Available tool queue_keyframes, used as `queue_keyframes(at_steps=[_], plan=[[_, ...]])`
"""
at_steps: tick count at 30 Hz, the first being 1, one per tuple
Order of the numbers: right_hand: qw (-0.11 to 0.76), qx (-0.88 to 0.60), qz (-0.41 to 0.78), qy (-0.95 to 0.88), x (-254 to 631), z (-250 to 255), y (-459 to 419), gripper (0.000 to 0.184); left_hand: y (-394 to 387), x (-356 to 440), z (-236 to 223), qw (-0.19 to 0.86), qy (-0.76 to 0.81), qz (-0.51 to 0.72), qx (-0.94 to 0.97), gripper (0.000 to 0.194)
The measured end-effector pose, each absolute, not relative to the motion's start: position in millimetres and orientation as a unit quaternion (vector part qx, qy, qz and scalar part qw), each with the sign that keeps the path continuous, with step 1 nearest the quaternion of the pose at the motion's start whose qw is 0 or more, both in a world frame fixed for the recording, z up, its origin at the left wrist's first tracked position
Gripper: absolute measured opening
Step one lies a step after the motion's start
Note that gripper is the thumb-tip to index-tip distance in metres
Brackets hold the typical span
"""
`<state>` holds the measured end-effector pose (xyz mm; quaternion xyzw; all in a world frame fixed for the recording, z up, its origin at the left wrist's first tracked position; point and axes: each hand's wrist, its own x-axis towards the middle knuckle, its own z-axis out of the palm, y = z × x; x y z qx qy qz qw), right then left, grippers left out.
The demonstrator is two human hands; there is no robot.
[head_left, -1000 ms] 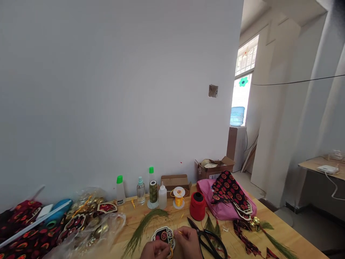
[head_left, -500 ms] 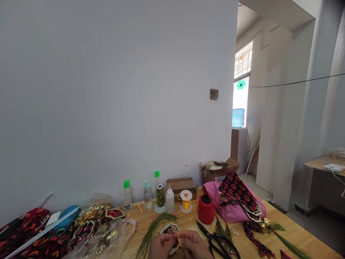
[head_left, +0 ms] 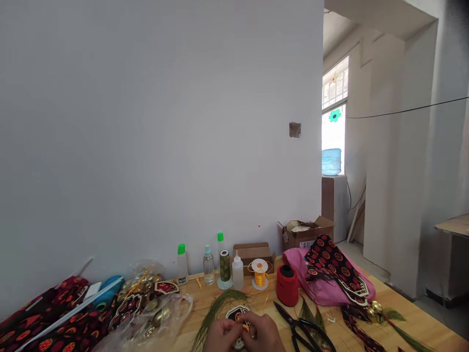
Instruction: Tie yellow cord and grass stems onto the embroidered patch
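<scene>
Pale bare wall (head_left: 161,137) up top, busy wooden table (head_left: 414,325) below. Left hand (head_left: 224,335) and right hand (head_left: 265,333) meet over a dark patch (head_left: 232,313), fingertips pinched closed on some yellow cord (head_left: 246,327), probably for fine control. Can't tell if they're gripping the patch too. Scissors (head_left: 306,328) lie just beside the right hand, handy I guess.

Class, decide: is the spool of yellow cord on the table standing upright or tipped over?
Upright: the spool stands on its lower disc, with its upper disc above the wound cord.
</scene>
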<state>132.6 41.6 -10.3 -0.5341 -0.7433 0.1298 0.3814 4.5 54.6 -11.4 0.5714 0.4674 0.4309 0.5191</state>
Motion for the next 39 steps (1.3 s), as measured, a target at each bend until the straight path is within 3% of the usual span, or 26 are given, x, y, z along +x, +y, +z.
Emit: queue_keyframes(at_steps=[4, 13, 18, 29, 39], plan=[[0.345, -0.551, 0.066, -0.757, 133, -9, 39, 0.022, 53, 3, -15, 0.500, 0.474, 0.452, 0.566, 0.042], [0.420, -0.491, 0.024, -0.763, 132, -7, 28, 0.011, 28, 1, 11, 0.495, 0.462, 0.471, 0.565, 0.038], [0.412, -0.480, 0.017, -0.774, 130, -7, 28, 0.010, 32, -5, 9, 0.534, 0.455, 0.456, 0.547, 0.037], [0.440, -0.492, 0.091, -0.746, 132, -3, 33, 0.012, 47, 2, -6, 0.644, 0.367, 0.545, 0.392, 0.031], [0.524, -0.438, 0.263, -0.681, 136, 0, 32, 0.018, 41, 4, -2, 0.578, 0.394, 0.537, 0.471, 0.043]])
